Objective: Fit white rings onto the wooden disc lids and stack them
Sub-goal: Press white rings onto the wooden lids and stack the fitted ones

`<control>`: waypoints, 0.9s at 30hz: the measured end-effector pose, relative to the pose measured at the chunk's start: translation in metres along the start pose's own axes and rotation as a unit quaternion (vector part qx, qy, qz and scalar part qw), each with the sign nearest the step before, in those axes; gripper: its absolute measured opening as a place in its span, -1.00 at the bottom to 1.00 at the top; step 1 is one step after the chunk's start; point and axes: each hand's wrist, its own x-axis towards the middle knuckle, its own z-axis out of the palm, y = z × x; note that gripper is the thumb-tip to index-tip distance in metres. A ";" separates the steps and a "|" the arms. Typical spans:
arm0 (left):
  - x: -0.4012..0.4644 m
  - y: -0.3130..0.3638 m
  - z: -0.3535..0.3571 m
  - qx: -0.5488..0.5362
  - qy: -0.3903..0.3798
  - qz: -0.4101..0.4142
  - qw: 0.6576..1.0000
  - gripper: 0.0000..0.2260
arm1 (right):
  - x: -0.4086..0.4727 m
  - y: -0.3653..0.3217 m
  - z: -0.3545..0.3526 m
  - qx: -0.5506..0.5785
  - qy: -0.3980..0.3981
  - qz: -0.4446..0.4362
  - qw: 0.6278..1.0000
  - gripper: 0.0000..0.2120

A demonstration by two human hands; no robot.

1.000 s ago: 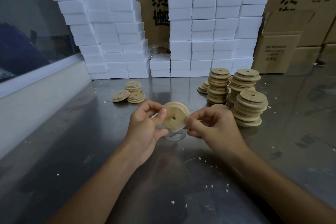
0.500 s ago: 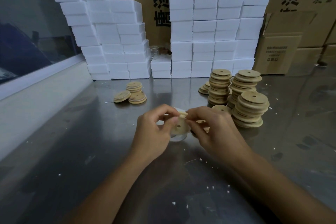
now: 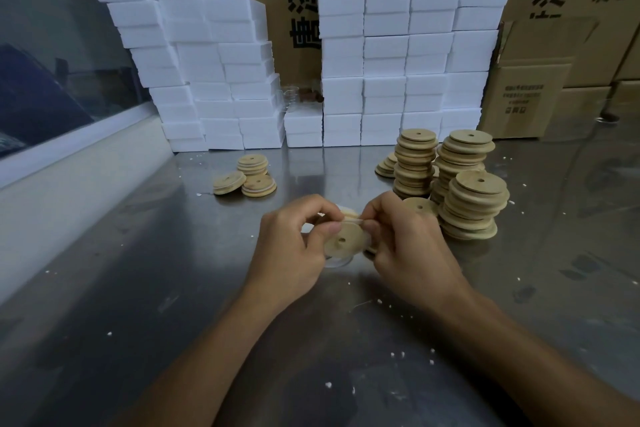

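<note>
On the table (image 3: 138,288), your hands hold one disc lid (image 3: 343,243) near the middle. To its right stand tall lid stacks (image 3: 474,204); far left lie three small lid piles (image 3: 247,177). Foam blocks (image 3: 398,45) stand behind, before the cardboard boxes (image 3: 540,80).

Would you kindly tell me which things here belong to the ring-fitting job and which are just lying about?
Job: disc held by left hand and right hand; white ring; tall disc stacks; small disc pile.
Lying about: foam blocks; cartons; white crumbs.
</note>
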 end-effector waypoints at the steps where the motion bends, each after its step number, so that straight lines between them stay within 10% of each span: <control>1: 0.000 -0.001 -0.001 0.009 -0.005 -0.006 1.000 -0.82 | 0.000 0.001 0.000 0.005 -0.004 0.004 1.000 -0.90; 27: -0.002 -0.004 0.002 -0.062 -0.024 -0.085 0.994 -0.80 | -0.002 0.005 0.001 0.045 -0.053 0.000 0.998 -0.87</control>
